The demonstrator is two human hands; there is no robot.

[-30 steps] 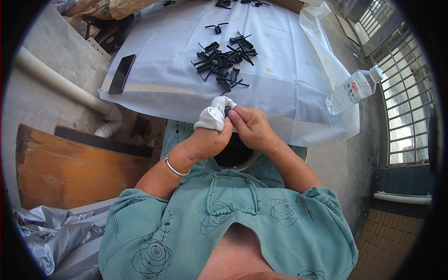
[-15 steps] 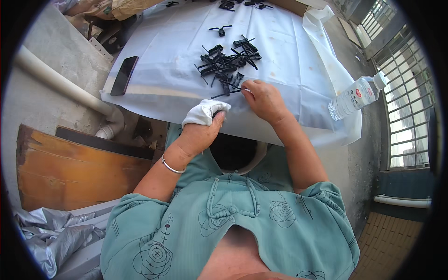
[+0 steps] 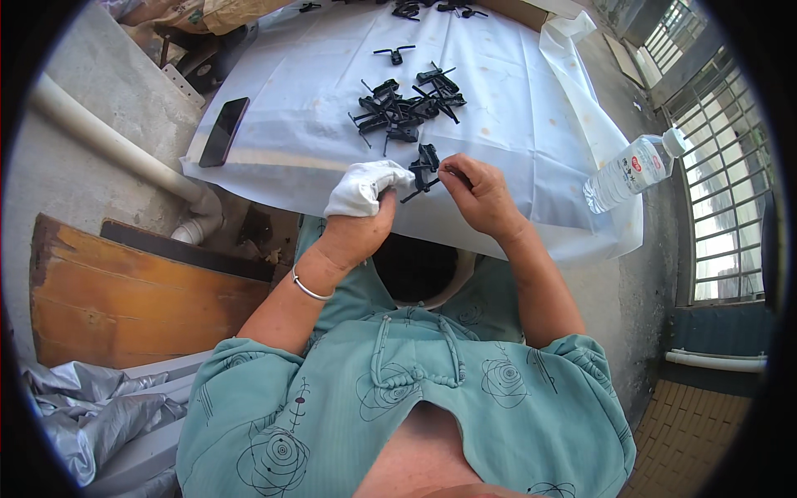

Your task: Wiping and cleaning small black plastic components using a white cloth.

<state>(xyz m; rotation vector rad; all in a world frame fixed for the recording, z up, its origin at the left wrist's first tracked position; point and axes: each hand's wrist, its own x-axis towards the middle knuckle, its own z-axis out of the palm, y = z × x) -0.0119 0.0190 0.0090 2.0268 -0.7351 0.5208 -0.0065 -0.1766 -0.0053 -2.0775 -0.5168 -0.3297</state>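
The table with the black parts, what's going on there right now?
A person's right hand seems to be holding a black part by one end, close beside a white cloth draped over the left hand. Both hands are at the near edge of a sheet-covered table, where more black parts lie piled.

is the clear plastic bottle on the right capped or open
Capped: the clear plastic bottle has a white cap seated on its neck, covering the mouth.
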